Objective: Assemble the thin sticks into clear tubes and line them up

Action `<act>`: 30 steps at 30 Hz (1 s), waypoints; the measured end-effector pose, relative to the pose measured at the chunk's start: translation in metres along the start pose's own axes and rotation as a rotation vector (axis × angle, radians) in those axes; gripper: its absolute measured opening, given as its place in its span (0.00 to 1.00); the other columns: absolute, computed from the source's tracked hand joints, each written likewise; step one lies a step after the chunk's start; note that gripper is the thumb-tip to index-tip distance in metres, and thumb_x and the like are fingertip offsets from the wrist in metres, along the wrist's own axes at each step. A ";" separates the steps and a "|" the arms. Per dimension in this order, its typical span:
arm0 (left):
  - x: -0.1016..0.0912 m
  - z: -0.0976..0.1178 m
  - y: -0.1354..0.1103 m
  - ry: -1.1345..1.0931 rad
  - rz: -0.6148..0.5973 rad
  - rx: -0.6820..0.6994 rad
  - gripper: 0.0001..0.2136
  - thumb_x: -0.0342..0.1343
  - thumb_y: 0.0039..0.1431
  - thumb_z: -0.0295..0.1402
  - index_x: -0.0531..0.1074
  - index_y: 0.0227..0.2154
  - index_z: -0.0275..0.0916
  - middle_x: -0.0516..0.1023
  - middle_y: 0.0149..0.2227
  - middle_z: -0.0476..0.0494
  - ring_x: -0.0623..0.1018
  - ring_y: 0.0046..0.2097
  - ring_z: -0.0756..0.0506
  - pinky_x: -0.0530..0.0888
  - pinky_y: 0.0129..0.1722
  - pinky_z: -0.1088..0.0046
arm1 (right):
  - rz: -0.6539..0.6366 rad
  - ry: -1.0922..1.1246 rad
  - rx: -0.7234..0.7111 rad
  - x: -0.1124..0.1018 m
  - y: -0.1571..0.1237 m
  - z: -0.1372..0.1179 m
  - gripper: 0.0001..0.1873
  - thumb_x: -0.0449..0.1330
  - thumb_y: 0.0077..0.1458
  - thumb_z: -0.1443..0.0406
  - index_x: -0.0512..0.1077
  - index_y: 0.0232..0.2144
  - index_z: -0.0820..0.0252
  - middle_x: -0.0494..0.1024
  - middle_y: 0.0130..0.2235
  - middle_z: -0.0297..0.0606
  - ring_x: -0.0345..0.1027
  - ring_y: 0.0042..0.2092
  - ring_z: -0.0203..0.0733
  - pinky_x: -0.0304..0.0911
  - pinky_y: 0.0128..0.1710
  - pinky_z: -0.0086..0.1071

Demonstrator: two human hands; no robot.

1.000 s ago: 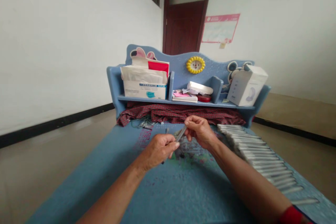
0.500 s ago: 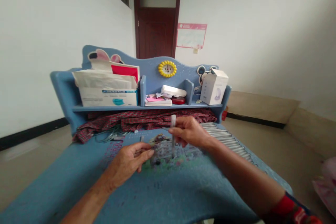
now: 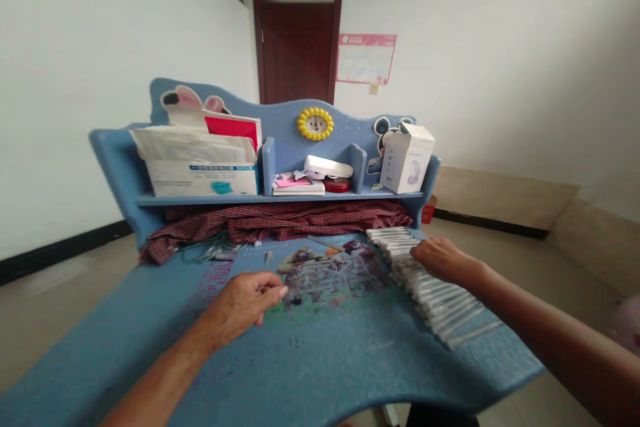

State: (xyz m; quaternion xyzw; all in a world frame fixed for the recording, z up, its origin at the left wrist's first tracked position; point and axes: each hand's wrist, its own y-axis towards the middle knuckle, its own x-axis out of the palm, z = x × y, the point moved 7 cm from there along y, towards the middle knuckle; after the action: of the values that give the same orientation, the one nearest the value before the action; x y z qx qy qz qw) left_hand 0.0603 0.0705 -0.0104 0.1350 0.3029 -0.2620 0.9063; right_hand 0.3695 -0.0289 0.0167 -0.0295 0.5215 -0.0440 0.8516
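My right hand (image 3: 443, 259) is at the right side of the desk, over a row of clear, whitish pens (image 3: 453, 307) laid side by side. Its fingers are closed on a pen at the row, mostly hidden by the hand. My left hand (image 3: 250, 297) hovers over the desk's middle-left, thumb and fingertips pressed together; whatever they hold, if anything, is hidden. Just beyond it a small clear piece (image 3: 269, 257) like a pen cap stands on the desk. A thin rod (image 3: 324, 242) lies farther back.
The blue desk (image 3: 320, 360) has a worn printed picture. Along its back runs a shelf (image 3: 210, 201) with a mask box (image 3: 200, 179), papers, a yellow flower clock (image 3: 315, 124) and a white box (image 3: 407, 159). Checked cloth (image 3: 280, 220) and tangled cords (image 3: 205, 250) lie beneath.
My right hand has carried the upright clear pen from the middle over to the row at the right. My left hand has stayed nearly in place. The view has shifted slightly.
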 end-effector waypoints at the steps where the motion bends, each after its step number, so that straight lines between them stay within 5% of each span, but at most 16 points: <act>1: -0.001 0.000 -0.001 0.005 0.005 -0.002 0.15 0.53 0.46 0.44 0.72 0.26 0.37 0.68 0.16 0.53 0.67 0.17 0.52 0.63 0.20 0.78 | 0.002 0.003 -0.007 0.001 0.000 0.000 0.16 0.47 0.50 0.79 0.71 0.34 0.66 0.76 0.33 0.51 0.71 0.38 0.51 0.64 0.33 0.37; 8: -0.019 0.000 -0.004 0.044 0.125 -0.009 0.13 0.51 0.47 0.42 0.70 0.24 0.36 0.70 0.17 0.53 0.67 0.17 0.52 0.62 0.20 0.78 | 0.018 0.041 0.000 -0.003 0.004 -0.007 0.15 0.48 0.49 0.77 0.70 0.36 0.62 0.76 0.34 0.48 0.72 0.37 0.47 0.62 0.32 0.33; 15: -0.028 -0.008 -0.004 0.062 0.192 -0.030 0.13 0.51 0.46 0.41 0.70 0.23 0.36 0.72 0.19 0.51 0.67 0.16 0.52 0.62 0.19 0.77 | 0.099 0.216 -0.186 -0.048 0.020 -0.084 0.12 0.50 0.54 0.64 0.71 0.37 0.61 0.76 0.34 0.48 0.71 0.37 0.48 0.62 0.34 0.34; 18: -0.028 -0.009 -0.004 0.068 0.196 -0.038 0.12 0.51 0.47 0.41 0.70 0.23 0.36 0.73 0.20 0.50 0.68 0.16 0.52 0.63 0.19 0.77 | 0.120 0.269 -0.140 -0.062 0.046 -0.103 0.13 0.50 0.54 0.62 0.71 0.38 0.59 0.76 0.37 0.48 0.70 0.40 0.49 0.62 0.37 0.36; 24: -0.034 -0.009 -0.007 0.084 0.243 -0.056 0.12 0.50 0.47 0.40 0.70 0.21 0.37 0.71 0.17 0.52 0.68 0.15 0.52 0.62 0.18 0.77 | 0.090 0.304 0.008 -0.060 0.102 -0.112 0.18 0.53 0.53 0.58 0.71 0.41 0.64 0.74 0.41 0.53 0.69 0.44 0.49 0.63 0.39 0.35; 30: -0.034 -0.014 -0.007 -0.088 0.267 -0.104 0.10 0.51 0.46 0.38 0.69 0.21 0.35 0.72 0.19 0.50 0.66 0.14 0.54 0.61 0.17 0.77 | 0.070 0.320 0.031 -0.054 0.116 -0.114 0.22 0.56 0.49 0.56 0.71 0.42 0.66 0.74 0.42 0.53 0.69 0.44 0.51 0.63 0.38 0.35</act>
State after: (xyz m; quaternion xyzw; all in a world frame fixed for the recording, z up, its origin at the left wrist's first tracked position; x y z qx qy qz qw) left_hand 0.0266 0.0832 -0.0007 0.1155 0.2554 -0.1287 0.9512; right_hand 0.2486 0.0914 0.0022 0.0092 0.6505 -0.0264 0.7590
